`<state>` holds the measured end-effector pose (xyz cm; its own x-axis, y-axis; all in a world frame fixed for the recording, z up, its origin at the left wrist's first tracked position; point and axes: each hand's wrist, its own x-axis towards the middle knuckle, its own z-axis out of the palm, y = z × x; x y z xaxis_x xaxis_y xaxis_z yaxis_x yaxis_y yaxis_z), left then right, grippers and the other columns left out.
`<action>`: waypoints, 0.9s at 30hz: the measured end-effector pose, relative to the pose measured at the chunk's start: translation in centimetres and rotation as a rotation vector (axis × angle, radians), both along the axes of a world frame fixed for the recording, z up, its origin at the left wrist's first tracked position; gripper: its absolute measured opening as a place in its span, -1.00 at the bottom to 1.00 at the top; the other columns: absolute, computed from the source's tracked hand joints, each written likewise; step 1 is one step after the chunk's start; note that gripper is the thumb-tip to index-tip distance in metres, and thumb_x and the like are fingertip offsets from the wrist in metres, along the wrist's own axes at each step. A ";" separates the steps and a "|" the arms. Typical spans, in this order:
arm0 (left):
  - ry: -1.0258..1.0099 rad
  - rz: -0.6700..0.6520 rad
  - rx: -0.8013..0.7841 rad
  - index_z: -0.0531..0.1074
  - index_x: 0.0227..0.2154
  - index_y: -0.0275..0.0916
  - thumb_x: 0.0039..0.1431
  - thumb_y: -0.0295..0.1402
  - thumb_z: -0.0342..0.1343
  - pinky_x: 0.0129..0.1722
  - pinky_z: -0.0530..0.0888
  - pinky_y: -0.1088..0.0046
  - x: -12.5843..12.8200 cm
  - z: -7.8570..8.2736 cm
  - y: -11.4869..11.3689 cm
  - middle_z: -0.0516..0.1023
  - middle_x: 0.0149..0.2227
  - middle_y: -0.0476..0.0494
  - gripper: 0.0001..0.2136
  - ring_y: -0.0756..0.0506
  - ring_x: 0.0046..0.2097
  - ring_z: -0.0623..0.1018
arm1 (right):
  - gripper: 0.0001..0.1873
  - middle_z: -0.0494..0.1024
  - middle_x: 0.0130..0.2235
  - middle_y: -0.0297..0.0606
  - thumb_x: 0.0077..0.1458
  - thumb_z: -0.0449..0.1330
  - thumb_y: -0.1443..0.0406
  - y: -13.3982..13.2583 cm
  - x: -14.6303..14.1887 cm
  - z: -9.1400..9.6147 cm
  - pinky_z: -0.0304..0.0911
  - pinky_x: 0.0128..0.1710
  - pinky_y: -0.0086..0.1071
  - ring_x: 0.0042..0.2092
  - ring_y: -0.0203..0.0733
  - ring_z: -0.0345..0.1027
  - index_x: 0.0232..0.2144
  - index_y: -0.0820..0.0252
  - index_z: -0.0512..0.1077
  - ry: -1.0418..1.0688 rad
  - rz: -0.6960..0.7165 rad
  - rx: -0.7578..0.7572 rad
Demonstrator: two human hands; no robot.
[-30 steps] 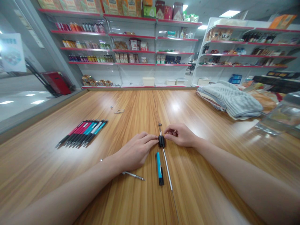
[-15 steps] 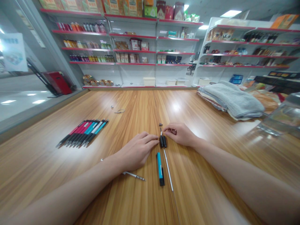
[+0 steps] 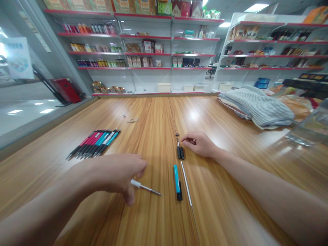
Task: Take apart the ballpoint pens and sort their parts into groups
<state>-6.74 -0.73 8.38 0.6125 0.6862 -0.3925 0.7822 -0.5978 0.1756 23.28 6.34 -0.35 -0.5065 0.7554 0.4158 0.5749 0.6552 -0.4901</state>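
Observation:
My left hand [image 3: 120,174] hovers low over the table with thumb and fingers apart, partly covering the white end of a thin metal-tipped pen insert [image 3: 148,189]. My right hand [image 3: 198,143] rests on its side, fingers loosely bent and nothing seen in them, just right of two short black pen grips [image 3: 180,153]. A white tip sticks out of one grip, and a small dark metal piece [image 3: 177,135] lies beyond. Nearer me are a turquoise pen barrel [image 3: 176,179] with black clip and a slim white refill [image 3: 187,186].
Several pens, red, turquoise and white, lie in a row [image 3: 96,143] at left. A small ring-like strip [image 3: 132,120] and a tiny shiny bit [image 3: 124,115] lie farther back. Folded cloths [image 3: 258,106] and a clear container [image 3: 307,124] occupy the right. Stocked shelves stand behind the wooden table [image 3: 153,222].
My left hand has moved left and toward me, away from the black grips to the pen insert, its fingers parting. My right hand stays beside the grips. The view has shifted slightly.

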 end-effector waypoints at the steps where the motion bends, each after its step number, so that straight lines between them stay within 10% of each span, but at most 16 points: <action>1: 0.067 0.037 0.025 0.44 -0.43 -0.21 -0.34 -0.25 0.39 -0.52 0.24 0.49 -0.1 0.0 -0.3 0.46 -0.42 -0.03 -0.65 -0.09 -0.42 0.46 | -0.82 0.45 -0.43 -0.32 0.13 0.12 0.31 0.0 0.0 0.0 0.11 -0.44 -0.46 -0.48 -0.37 0.19 -0.27 0.23 0.50 0.000 -0.003 0.000; 10: -0.009 -0.022 0.042 0.45 -0.47 -0.22 -0.05 -0.45 0.16 -0.44 0.27 0.44 0.5 -1.0 0.1 0.48 -0.45 -0.08 -0.96 -0.09 -0.39 0.46 | -0.82 0.46 -0.45 -0.32 0.14 0.12 0.30 0.1 0.1 -0.2 0.11 -0.45 -0.46 -0.48 -0.36 0.20 -0.28 0.24 0.51 0.004 -0.023 -0.005; 20: -0.138 -0.022 -0.168 0.36 -0.23 -0.17 0.13 -0.44 -0.11 -0.41 0.30 0.48 0.1 0.2 1.9 0.49 -0.40 -0.05 -0.80 -0.06 -0.37 0.45 | -0.81 0.46 -0.44 -0.31 0.15 0.10 0.30 0.2 0.2 -0.3 0.13 -0.44 -0.45 -0.47 -0.36 0.21 -0.28 0.24 0.50 0.032 -0.034 -0.016; 27: -0.350 0.099 0.376 0.26 -0.21 -0.25 0.26 -0.45 -0.23 -0.29 0.33 0.39 2.8 -4.6 2.6 0.46 -0.28 -0.18 -0.82 -0.10 -0.27 0.46 | -0.64 0.44 -0.33 -0.27 0.07 0.19 0.28 -0.8 -0.4 0.6 0.18 -0.38 -0.42 -0.44 -0.34 0.19 -0.05 0.22 0.39 0.040 0.083 0.097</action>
